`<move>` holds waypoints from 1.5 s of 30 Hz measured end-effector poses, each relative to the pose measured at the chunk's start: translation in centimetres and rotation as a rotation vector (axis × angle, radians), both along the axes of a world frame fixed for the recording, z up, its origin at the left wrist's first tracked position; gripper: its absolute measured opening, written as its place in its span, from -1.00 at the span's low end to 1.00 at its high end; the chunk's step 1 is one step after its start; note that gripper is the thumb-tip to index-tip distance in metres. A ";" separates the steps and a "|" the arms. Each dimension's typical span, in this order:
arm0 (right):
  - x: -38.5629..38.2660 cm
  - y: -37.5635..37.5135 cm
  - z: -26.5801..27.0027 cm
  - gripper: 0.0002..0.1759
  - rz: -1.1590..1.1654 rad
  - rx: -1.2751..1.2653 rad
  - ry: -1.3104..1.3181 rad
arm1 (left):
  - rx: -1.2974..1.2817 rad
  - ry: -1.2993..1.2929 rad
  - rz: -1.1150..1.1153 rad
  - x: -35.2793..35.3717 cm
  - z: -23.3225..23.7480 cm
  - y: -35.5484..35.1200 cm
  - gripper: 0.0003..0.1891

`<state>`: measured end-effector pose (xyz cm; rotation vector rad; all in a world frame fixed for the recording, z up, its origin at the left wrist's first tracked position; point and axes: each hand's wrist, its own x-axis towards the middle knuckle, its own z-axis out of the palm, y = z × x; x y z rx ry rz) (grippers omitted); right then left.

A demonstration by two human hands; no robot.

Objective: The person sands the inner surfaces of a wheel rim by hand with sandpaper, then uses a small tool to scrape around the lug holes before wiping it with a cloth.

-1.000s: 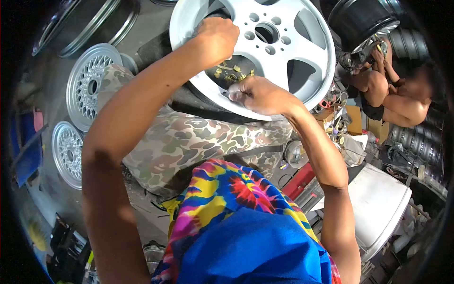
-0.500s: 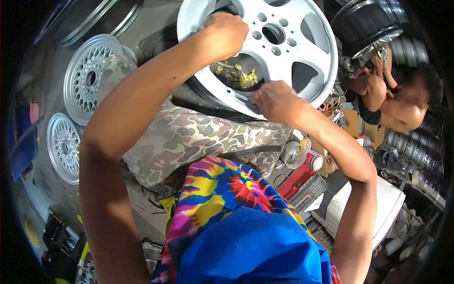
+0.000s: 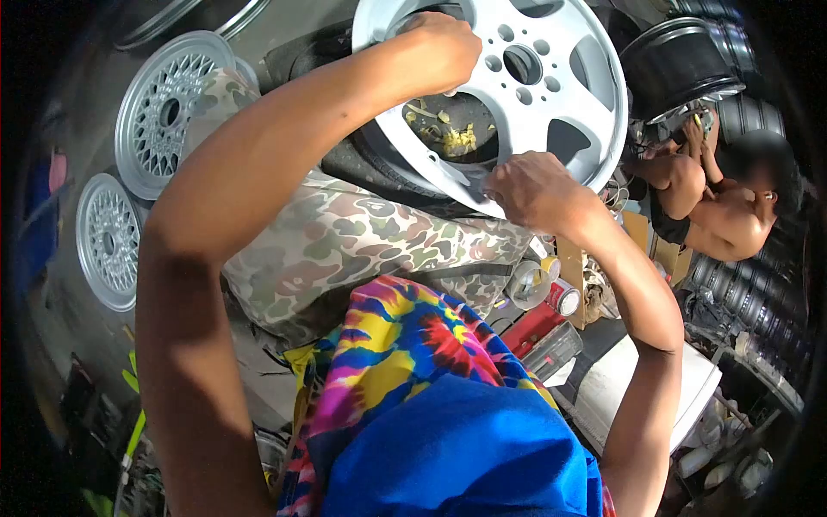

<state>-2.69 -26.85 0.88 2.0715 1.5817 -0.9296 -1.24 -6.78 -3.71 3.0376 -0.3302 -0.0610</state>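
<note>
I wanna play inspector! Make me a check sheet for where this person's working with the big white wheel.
Surface: dark rubbery-looking thing under the wheel; yellow scraps show through a gap between spokes.
Job's things: big white metal wheel with wide spokes.
Clutter: clear round plastic tub, red-and-white can and long red box, crowded together.
Grippers: bare left hand and bare right hand, both at the wheel, fingers curled; grip partly hidden.
Cables: thin pale cords beside the wheel; where they lead can't be told.
Surroundings: two silver mesh wheels, shiny black wheel, another person crouching.
</note>
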 end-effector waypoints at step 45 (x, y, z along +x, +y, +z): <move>1.0 -7.3 0.3 -0.50 0.073 0.441 -0.096 | -0.055 0.796 -0.321 -6.9 4.0 -4.3 -0.48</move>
